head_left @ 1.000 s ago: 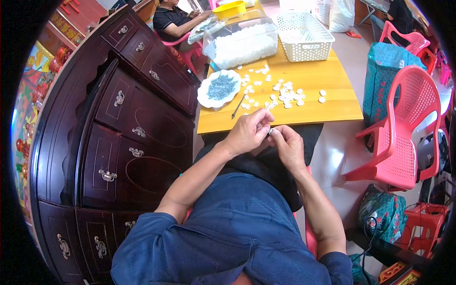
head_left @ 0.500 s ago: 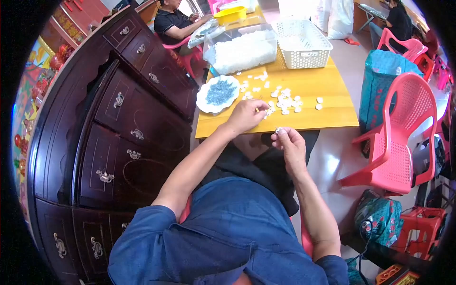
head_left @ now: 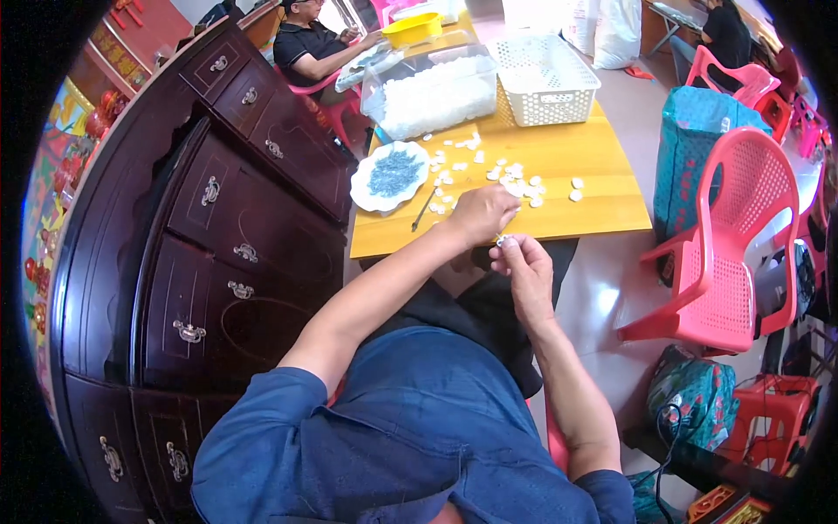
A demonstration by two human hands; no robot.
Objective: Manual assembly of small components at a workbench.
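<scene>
My right hand [head_left: 527, 269] is just off the table's near edge, thumb and fingers pinching a small white piece [head_left: 503, 240]. Close above it, my left hand [head_left: 483, 215] reaches over the edge with fingers curled and tips together; whatever they hold is hidden. Beyond its fingertips lies a scatter of small round white pieces [head_left: 515, 179]. To the left stands a white scalloped dish [head_left: 361, 189] filled with small grey-blue bits [head_left: 393, 175]. A thin dark tool [head_left: 423, 211] lies on the table between the dish and my left hand.
On the yellow wooden table [head_left: 602, 214] stand a clear plastic box [head_left: 371, 96] of white pieces and a white perforated basket [head_left: 559, 106]. A dark drawer cabinet [head_left: 244, 201] flanks my left, a red plastic chair [head_left: 698, 288] my right. Another person [head_left: 310, 48] sits at the far left.
My left hand has shifted right, closer to my right hand and over some white pieces. The thin tool now shows where that hand was. My right hand keeps its pinch.
</scene>
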